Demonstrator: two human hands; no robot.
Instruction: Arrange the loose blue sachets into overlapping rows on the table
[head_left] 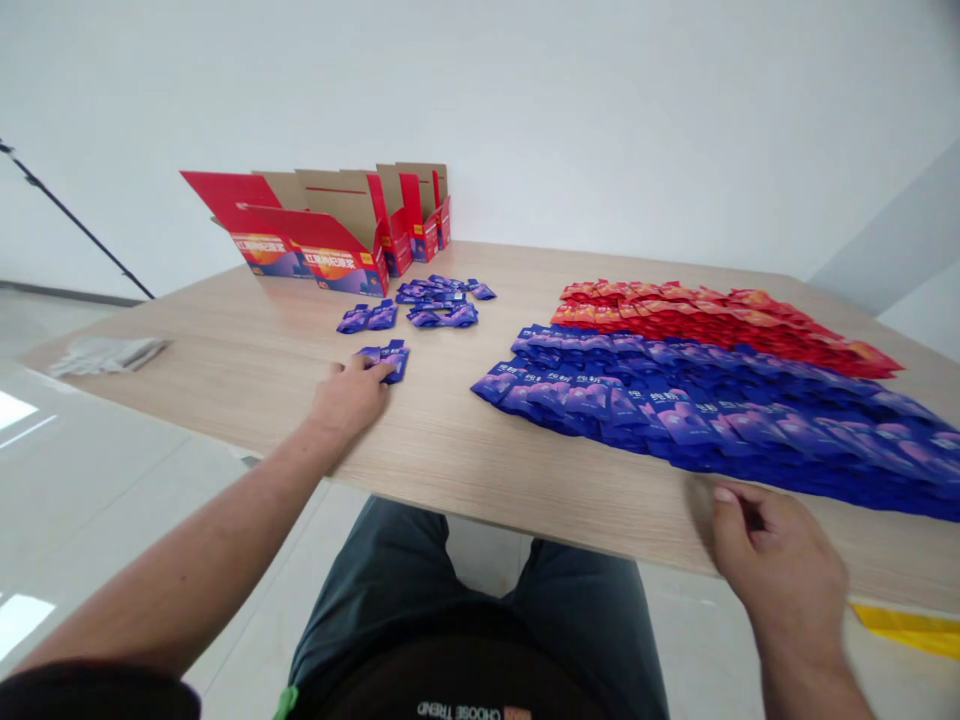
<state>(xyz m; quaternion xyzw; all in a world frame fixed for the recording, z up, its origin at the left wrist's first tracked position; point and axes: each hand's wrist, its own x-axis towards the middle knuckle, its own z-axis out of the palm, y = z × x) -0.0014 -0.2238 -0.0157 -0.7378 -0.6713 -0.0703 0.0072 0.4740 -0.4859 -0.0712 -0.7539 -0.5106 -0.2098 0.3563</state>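
Observation:
My left hand (351, 398) rests on the table with its bent fingers over a small group of purple sachets (396, 362); part of the sachets is hidden under the fingers. Just beyond it lie another pair of purple sachets (367, 317) and a loose cluster of them (433, 292). My right hand (780, 550) is curled near the table's front edge, thumb close to the index finger, with nothing visible in it. It is nearest to the long overlapping rows of blue-purple sachets (675, 410). Behind those run rows of red sachets (697, 310).
Several red cartons (337, 262) with raised flaps stand at the back left of the wooden table (435, 440). White, flat plastic-like items (109, 354) lie at the left edge. A yellow strip (911, 628) shows at lower right, and a thin black pole (75, 225) leans at far left.

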